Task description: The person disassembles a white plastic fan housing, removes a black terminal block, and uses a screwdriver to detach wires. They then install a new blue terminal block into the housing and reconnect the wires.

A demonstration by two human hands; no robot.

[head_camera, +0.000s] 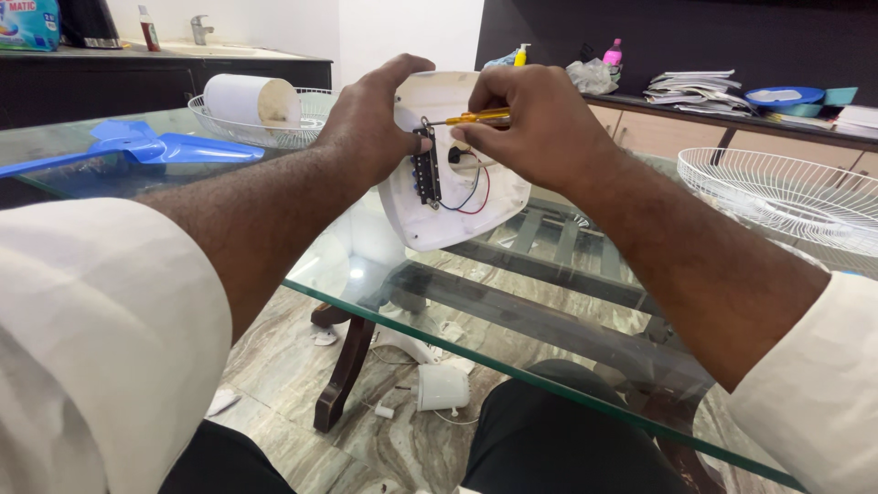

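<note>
My left hand [370,119] grips the upper left edge of a white plastic fan housing [457,197], holding it tilted above the glass table [366,284]. A black switch block [425,169] with red, blue and black wires [471,197] sits inside the housing. My right hand [540,128] is closed around a yellow-handled screwdriver [476,117], whose tip points left at the top of the switch block, beside my left thumb.
A white wire fan guard [786,197] lies at the right. Another guard [265,128] at the back left holds a white cylindrical part [247,99]. Blue fan blades [151,146] lie far left. Small white parts [439,384] sit on the marble floor under the glass.
</note>
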